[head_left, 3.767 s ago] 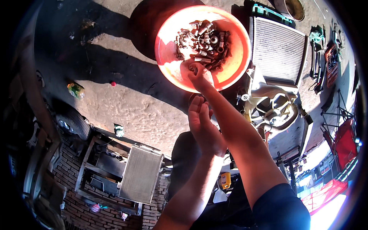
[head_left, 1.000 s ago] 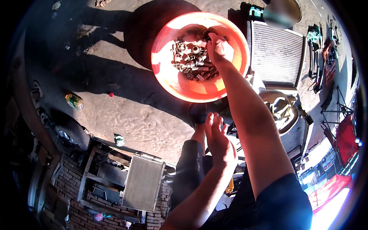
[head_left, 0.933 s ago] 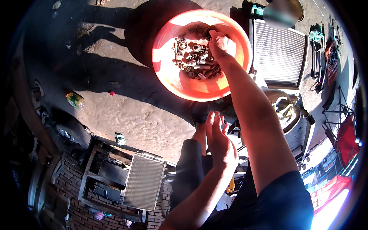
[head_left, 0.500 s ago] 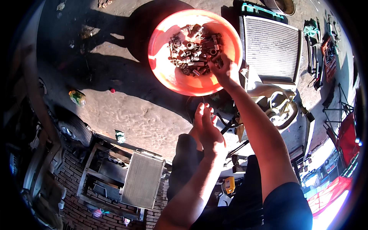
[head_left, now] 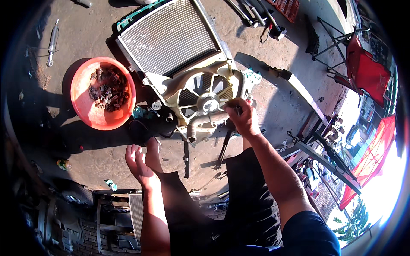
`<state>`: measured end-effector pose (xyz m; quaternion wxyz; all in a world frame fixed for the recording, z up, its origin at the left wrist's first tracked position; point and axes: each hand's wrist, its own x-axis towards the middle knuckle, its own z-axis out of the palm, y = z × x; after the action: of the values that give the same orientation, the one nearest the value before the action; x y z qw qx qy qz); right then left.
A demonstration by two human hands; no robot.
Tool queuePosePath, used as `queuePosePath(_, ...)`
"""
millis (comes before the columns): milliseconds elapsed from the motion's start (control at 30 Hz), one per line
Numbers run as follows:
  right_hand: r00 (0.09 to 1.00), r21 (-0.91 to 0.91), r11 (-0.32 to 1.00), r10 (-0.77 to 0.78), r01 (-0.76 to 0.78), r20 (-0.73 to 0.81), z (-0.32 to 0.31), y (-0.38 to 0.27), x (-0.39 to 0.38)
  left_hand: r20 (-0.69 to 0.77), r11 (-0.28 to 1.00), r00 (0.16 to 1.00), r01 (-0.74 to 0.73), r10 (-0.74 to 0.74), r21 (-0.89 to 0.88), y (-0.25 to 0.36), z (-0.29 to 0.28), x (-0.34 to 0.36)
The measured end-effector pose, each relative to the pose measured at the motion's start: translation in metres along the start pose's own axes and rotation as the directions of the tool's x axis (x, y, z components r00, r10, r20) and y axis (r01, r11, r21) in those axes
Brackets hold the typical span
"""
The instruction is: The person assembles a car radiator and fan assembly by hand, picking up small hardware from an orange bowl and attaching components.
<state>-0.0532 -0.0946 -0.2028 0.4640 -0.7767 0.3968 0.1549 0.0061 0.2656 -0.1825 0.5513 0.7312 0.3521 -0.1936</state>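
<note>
My right hand is closed around what looks like a small metal part, partly hidden by the fingers, over the white fan assembly and its curved pipe. My left hand is empty, fingers apart and slightly curled, beside my leg below the assembly. An orange-red plastic basin at the left holds several dark metal nuts, bolts and fittings. A finned radiator lies on the ground above the fan.
Long tools and a red tool case lie at the top. A folding red chair, a red canopy and metal stands are at the right. A tyre and metal frames are at the lower left.
The view has swung rightward, putting the basin at the left. My right hand has left the basin and is over the fan assembly. My left hand remains open.
</note>
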Motion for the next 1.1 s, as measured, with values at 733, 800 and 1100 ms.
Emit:
queuePosePath(733, 0.991, -0.301, 0.952, -0.094, 0.062, -0.091, -0.028, 0.088, 0.162, 0.560, 0.536, 0.773, -0.621, 0.298, 0.572, 0.016, -0.059, -0.151)
queuePosePath(800, 0.991, -0.251, 0.963, -0.119, 0.099, -0.068, -0.014, 0.108, 0.168, 0.541, 0.577, 0.785, -0.602, 0.300, 0.552, 0.023, -0.067, -0.145)
queuePosePath(1100, 0.977, -0.307, 0.947, -0.144, 0.091, -0.155, 0.036, 0.155, 0.178, 0.483, 0.626, 0.818, -0.561, 0.314, 0.542, 0.027, -0.112, -0.125)
